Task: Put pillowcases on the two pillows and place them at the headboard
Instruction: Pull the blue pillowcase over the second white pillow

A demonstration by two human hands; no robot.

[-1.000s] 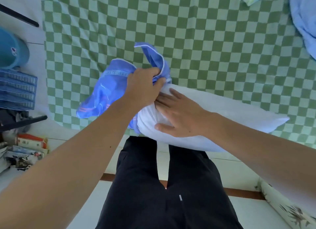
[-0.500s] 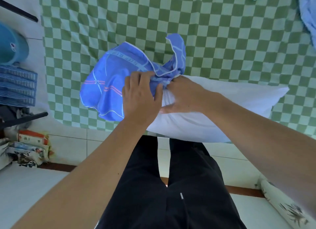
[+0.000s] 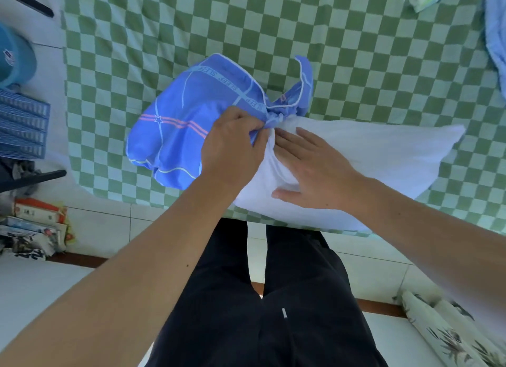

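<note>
While the left hand [image 3: 232, 144] grips the bunched mouth of the blue printed fabric pillowcase [image 3: 189, 120] and the flat, relaxed right hand [image 3: 312, 166] presses the plump white pillow [image 3: 383, 153] on the green checked bedsheet [image 3: 191, 24], only one end looks sleeved; most of that pillow stays bare; a second pillow and the headboard placing apparently remain.

A bed covered by a green-and-white checkered sheet [image 3: 356, 51] fills the upper part of the view. Below it runs a floor of pale tiles [image 3: 104, 224] crossed by a brown strip [image 3: 79, 260]. At the left edge stand a blue slatted plastic basket [image 3: 22, 125] and a teal rounded container [image 3: 13, 59], with a stack of books [image 3: 35, 224] on the floor beneath. A floral-patterned fabric [image 3: 449, 336] lies at lower right. Light is soft and even.
</note>
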